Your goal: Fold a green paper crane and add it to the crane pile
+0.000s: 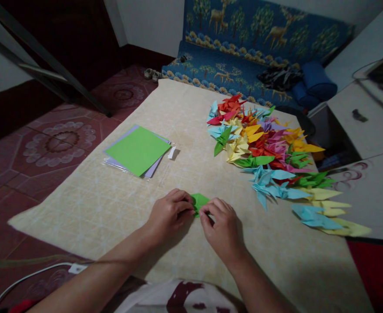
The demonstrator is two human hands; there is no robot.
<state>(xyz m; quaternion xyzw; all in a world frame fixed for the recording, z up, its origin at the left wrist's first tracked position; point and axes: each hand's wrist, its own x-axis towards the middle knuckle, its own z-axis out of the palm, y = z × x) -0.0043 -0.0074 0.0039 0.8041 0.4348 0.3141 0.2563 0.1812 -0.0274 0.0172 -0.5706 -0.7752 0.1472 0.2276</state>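
A small folded piece of green paper (199,201) lies between my two hands near the front middle of the table. My left hand (174,211) has its fingers closed on the paper's left edge. On the opposite edge, my right hand (220,221) pinches the paper between thumb and fingers. The paper's lower part is partly hidden by my fingers. Beyond my left hand rests a stack of square sheets, with a flat green sheet (138,150) on top and lilac sheets (152,167) under it.
Many folded paper cranes (263,139) in several colours are heaped along the table's right side. A small white scrap (171,152) lies beside the stack. The cloth-covered table (80,208) has a blue patterned sofa (211,65) behind it and a white cabinet (367,126) to the right.
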